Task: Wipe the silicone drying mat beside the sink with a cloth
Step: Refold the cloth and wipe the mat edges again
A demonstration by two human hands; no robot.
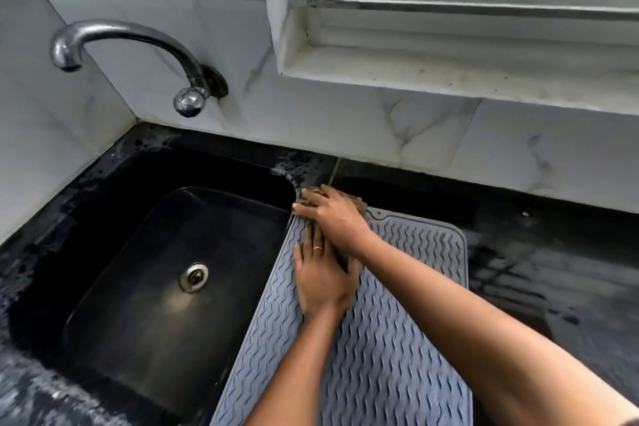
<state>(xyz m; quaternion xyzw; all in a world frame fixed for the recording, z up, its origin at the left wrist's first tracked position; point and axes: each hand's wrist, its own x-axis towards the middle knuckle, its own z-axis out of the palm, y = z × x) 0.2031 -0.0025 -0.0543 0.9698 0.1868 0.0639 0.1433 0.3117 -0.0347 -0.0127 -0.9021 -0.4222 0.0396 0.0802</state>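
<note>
A grey silicone drying mat (390, 339) with wavy ridges lies on the black counter, right of the sink. My right hand (333, 216) presses flat on a brownish cloth (361, 203) at the mat's far left corner; only the cloth's edges show around the fingers. My left hand (321, 282), with a ring on one finger, lies flat on the mat just nearer to me. Its fingertips reach under my right wrist.
The black sink (114, 287) with a metal drain (194, 277) borders the mat's left edge. A chrome tap (138, 41) juts from the marble wall above it. Wet black counter (553, 273) spreads to the right, below a window sill (449, 69).
</note>
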